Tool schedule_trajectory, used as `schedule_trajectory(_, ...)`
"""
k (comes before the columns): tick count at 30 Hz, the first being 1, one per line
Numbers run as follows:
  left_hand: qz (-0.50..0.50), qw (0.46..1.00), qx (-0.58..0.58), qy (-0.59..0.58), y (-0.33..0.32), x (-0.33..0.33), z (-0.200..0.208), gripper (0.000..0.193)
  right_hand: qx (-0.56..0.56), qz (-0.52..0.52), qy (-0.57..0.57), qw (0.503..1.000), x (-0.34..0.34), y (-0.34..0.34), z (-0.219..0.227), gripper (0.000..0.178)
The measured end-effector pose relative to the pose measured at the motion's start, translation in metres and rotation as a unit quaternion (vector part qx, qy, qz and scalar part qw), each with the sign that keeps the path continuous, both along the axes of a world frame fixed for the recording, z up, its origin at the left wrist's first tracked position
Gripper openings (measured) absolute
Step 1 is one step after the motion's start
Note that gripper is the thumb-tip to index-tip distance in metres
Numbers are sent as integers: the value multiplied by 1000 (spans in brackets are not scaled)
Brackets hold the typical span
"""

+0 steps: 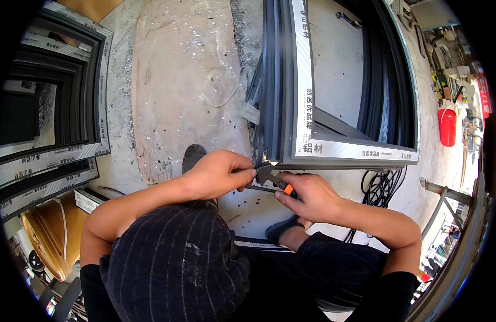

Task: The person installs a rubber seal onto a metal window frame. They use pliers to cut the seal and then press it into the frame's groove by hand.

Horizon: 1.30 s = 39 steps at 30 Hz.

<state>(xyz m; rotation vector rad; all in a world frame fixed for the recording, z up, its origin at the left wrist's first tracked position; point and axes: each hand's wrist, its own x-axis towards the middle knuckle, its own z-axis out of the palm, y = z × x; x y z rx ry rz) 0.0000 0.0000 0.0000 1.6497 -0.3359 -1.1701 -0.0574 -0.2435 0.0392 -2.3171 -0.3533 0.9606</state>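
Bent low over dark pinstriped trousers (175,263), a person works at the near corner of a dark metal frame (303,102), forearms reaching in from both sides and hands nearly meeting. The right hand (315,196) is clamped around an orange-and-black-handled tool (288,189), which sits just below that corner, its handle slanting from the palm up and to the left, probably so the grip can bear toward the metal. The left hand (218,172) has thumb and forefinger drawn together beside the corner, apparently as a steadying pinch; what lies between them is hidden. A grey metal piece (267,174) shows between the hands, and whether it belongs to the tool is hard to tell. The frame's visible long side runs away from the person, its near rail crossing to the right; printed white film covers its faces, presumably as protection. Black cable (384,189) lies coiled beyond the right forearm. Farther off, a scuffed brown sheet (186,80) covers the floor, more film-wrapped frames (104,96) rest at left, and a red bucket (447,129) stands at right
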Motion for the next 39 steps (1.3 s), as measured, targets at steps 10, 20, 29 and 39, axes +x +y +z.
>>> schedule_trajectory(10,33,998,-37,33,0,-5,-4,29,-58,27,-94,994,-9,-4,-5,25)
schedule_trajectory(20,38,997,-38,47,2,-5,-5,30,10,-11,-37,999,-17,-12,-3,30)
schedule_trajectory(29,74,982,-48,168,0,-8,-7,31,-173,90,-46,980,-30,-47,-78,34)
schedule_trajectory(39,114,965,-26,236,-6,0,6,31,396,-169,198,881,-46,41,-36,39)
